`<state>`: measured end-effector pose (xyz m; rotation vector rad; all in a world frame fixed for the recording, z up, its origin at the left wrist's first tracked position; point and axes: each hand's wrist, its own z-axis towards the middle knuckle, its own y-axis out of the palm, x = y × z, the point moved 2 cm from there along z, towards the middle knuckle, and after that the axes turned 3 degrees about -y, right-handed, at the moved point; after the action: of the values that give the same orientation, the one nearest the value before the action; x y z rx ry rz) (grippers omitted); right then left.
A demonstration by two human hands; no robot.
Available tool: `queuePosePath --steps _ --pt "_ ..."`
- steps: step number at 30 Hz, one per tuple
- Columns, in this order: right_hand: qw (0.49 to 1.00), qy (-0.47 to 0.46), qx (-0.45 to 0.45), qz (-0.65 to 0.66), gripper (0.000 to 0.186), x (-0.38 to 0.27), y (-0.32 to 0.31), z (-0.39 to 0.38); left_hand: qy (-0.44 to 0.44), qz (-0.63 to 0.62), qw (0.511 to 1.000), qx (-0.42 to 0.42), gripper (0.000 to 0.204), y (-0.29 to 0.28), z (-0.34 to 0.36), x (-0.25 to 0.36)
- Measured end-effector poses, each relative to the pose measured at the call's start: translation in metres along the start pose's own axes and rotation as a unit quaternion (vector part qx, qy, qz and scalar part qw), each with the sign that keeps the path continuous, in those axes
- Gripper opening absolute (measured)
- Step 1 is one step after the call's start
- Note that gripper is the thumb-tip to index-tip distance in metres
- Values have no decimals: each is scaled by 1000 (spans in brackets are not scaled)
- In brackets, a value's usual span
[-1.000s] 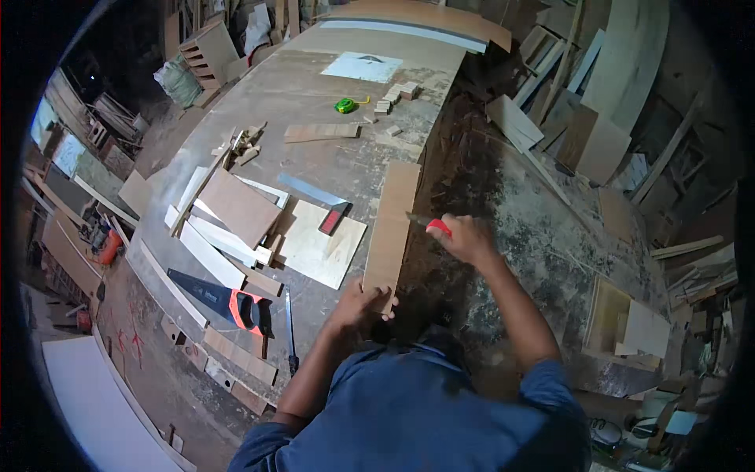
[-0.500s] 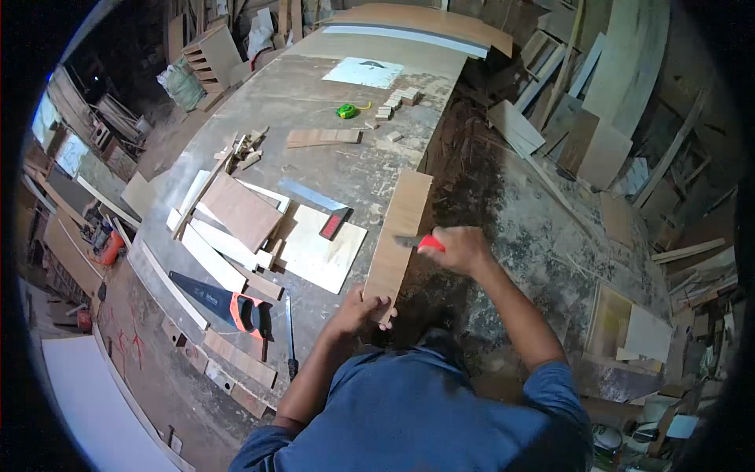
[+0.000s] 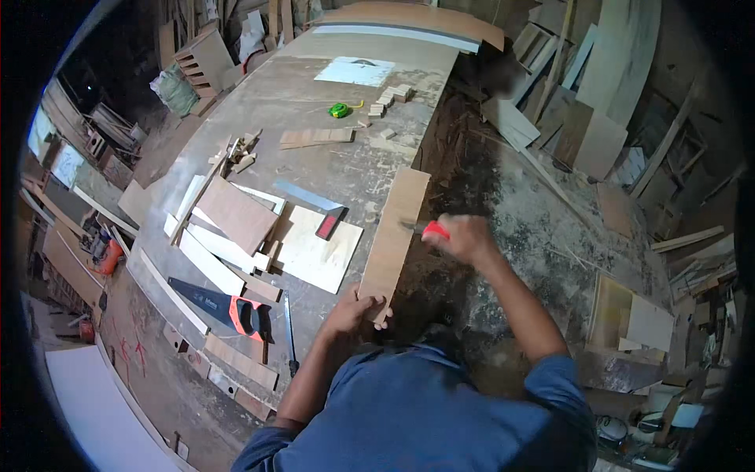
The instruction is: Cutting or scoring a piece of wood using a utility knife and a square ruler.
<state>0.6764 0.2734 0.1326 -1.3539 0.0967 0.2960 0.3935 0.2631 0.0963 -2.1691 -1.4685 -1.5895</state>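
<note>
A long, narrow wooden board (image 3: 393,232) rests at the right edge of the workbench, its near end sticking out toward me. My left hand (image 3: 358,311) grips that near end, thumb on top and fingertips curled round the far side. In my right hand (image 3: 464,238) is a knife (image 3: 435,230) with a red handle, held at the board's right edge around mid-length. Its short blade is blurred and lies over the board's face. Left of the board are a try square (image 3: 326,224) with a dark and red stock, and a pale plywood panel (image 3: 318,250).
A handsaw (image 3: 224,305) with an orange and black handle lies on the workbench (image 3: 307,106) at left, beside a thin metal bar (image 3: 291,334). Stacked offcuts (image 3: 236,216), a green tape measure (image 3: 339,110) and small wood blocks (image 3: 389,100) sit farther off. Leaning sheets (image 3: 586,134) stand at right.
My right hand has drawn the knife slightly to the right, so less of its blade overlaps the board. My left hand keeps its grip on the board's near end.
</note>
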Motion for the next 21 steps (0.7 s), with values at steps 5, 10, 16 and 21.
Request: queuePosePath --steps 5,10,16,21 --pt "997 75 24 16 62 21 -10 1 -4 21 1000 -13 23 -5 2 -5" --pt "998 -15 -49 22 55 -23 -5 -4 -14 5 1000 -10 23 -9 3 -8" --pt "994 93 43 49 60 37 -20 8 -9 17 1000 -9 22 -7 3 -5" --pt "1000 1 -20 -7 64 -3 -14 1 -3 37 999 -11 21 -10 2 -6"
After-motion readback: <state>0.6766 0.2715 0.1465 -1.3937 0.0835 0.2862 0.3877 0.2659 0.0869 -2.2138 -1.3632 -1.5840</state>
